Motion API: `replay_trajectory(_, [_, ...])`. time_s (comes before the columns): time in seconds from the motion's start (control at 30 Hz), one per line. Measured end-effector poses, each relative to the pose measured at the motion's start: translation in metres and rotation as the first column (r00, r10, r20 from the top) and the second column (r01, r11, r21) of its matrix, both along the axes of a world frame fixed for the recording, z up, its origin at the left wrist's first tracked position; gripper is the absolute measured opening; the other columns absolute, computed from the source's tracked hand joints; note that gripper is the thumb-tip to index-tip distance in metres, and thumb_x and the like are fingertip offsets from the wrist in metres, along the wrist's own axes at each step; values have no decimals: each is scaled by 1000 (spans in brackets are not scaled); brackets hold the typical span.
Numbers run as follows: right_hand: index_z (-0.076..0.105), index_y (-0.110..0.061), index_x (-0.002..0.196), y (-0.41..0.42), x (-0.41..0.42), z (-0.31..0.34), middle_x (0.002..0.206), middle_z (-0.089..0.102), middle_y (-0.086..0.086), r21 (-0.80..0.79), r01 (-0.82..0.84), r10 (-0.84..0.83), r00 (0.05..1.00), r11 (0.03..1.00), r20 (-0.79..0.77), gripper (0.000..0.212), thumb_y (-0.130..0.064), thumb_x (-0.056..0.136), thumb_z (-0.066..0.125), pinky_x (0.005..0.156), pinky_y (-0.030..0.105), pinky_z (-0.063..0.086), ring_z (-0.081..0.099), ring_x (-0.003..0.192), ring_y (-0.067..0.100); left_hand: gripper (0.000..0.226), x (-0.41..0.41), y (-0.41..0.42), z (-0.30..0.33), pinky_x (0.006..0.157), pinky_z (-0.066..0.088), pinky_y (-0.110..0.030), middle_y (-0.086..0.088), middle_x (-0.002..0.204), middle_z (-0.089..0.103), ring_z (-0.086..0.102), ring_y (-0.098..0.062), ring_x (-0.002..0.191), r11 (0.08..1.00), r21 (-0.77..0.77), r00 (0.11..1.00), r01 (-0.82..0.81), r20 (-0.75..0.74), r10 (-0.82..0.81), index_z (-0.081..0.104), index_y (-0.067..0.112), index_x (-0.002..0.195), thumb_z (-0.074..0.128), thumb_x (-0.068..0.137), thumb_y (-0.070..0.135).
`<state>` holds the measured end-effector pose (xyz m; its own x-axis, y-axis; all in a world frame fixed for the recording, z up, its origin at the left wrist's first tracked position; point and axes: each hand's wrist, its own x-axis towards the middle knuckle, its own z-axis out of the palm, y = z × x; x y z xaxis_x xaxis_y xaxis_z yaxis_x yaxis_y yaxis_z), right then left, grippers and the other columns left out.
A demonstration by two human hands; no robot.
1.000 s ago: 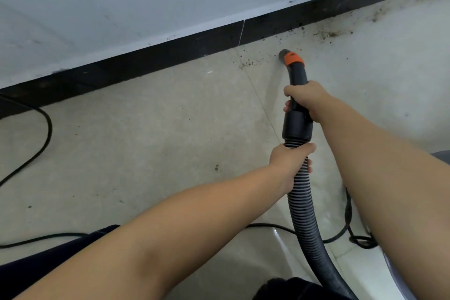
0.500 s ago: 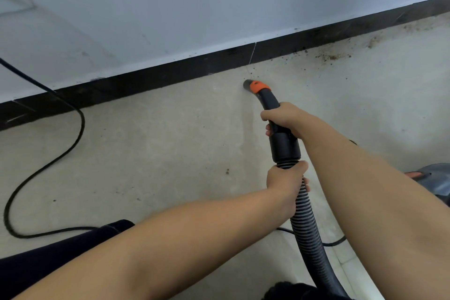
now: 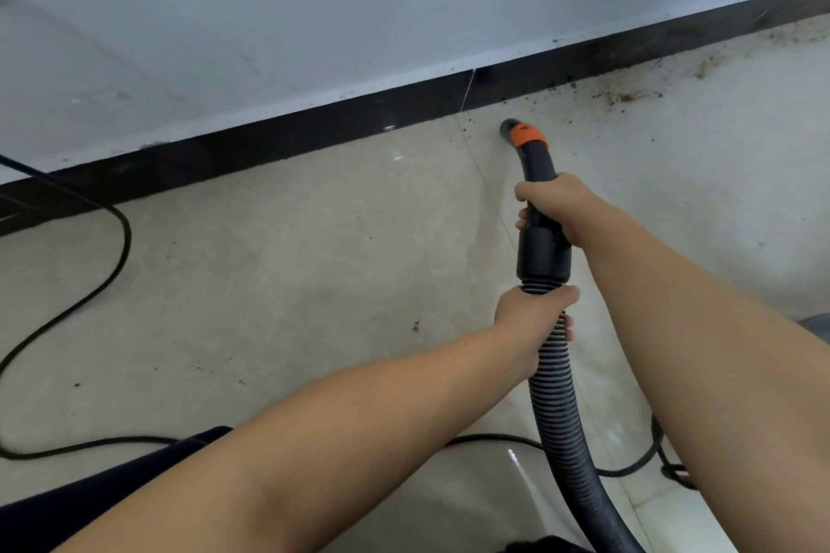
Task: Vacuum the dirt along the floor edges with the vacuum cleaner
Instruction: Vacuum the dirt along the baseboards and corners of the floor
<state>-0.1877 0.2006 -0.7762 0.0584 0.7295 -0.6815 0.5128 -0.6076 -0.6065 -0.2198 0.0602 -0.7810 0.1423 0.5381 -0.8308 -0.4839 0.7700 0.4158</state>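
Note:
A black vacuum nozzle (image 3: 530, 148) with an orange collar points at the beige tiled floor, its tip a short way from the black skirting board (image 3: 314, 135). My right hand (image 3: 554, 204) grips the rigid black handle behind the collar. My left hand (image 3: 532, 321) grips the ribbed grey hose (image 3: 563, 431) just below the handle's cuff. Brown dirt (image 3: 629, 97) lies scattered along the floor edge to the right of the nozzle, with small specks near its tip.
A black power cable (image 3: 108, 278) loops over the floor at the left and runs under my arms to the lower right. A grey part of the vacuum body (image 3: 815, 326) shows at the right edge. A dark trouser leg (image 3: 90, 494) fills the lower left.
The nozzle has swung back to the right along the skirting, past the tile joint, toward the dirt patch. Both hands keep their hold on handle and hose.

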Motion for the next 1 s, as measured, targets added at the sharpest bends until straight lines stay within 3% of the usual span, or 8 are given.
replay_trajectory(0.13, [46,-7,108,7,-3,-4,68,59,10,15,15,-15,1000,1000,-5,27,-8,84,58,41,21,49,59,39,15,14,-1,9,-5,55,46,-24,-6,67,56,53,-17,53,1000,-6,1000,-12,-16,12,54,10,89,66,88,17])
replay_trajectory(0.27, [47,-7,112,-1,-8,-8,69,59,9,18,-14,14,1000,1000,-11,31,-9,83,58,50,26,52,60,45,17,13,0,1,-7,57,47,-26,-7,67,57,53,-18,53,999,-19,999,-36,-36,35,56,9,92,65,88,16])
replay_trajectory(0.43, [47,-8,105,-19,-19,1,66,59,9,-20,-117,117,993,993,-29,24,-8,83,57,47,23,51,59,39,15,14,3,-18,-2,59,47,-27,-6,64,57,53,-17,52,995,-31,994,-99,-46,98,54,10,91,65,86,18])
replay_trajectory(0.6, [46,-8,102,-29,-40,5,65,57,9,-36,-183,179,980,982,-88,20,-7,85,56,42,22,49,56,37,15,20,-4,-27,0,77,56,-41,-7,69,62,59,-25,66,983,-41,983,-182,-50,179,60,8,100,67,85,19])
replay_trajectory(0.8, [46,-7,107,-9,-38,-4,66,59,9,7,-61,61,997,998,-54,26,-9,84,57,43,21,49,58,37,14,17,-23,-6,-6,59,48,-26,-6,65,58,54,-17,54,997,-25,996,-80,-48,78,57,8,96,67,87,17])
replay_trajectory(0.9, [46,-7,105,7,-29,-5,67,58,9,22,26,-24,998,999,-66,24,-8,85,58,37,19,47,58,35,13,14,-26,10,-8,55,47,-24,-6,67,57,54,-17,54,1000,-6,999,-26,-35,25,56,10,89,67,87,17])
replay_trajectory(1.0, [46,-8,105,21,-26,-7,66,58,9,30,59,-57,996,998,-68,23,-8,85,58,42,21,49,59,41,15,15,-27,25,-10,52,47,-22,-5,67,58,54,-16,52,1000,-3,999,-3,-36,3,55,12,85,68,87,19])
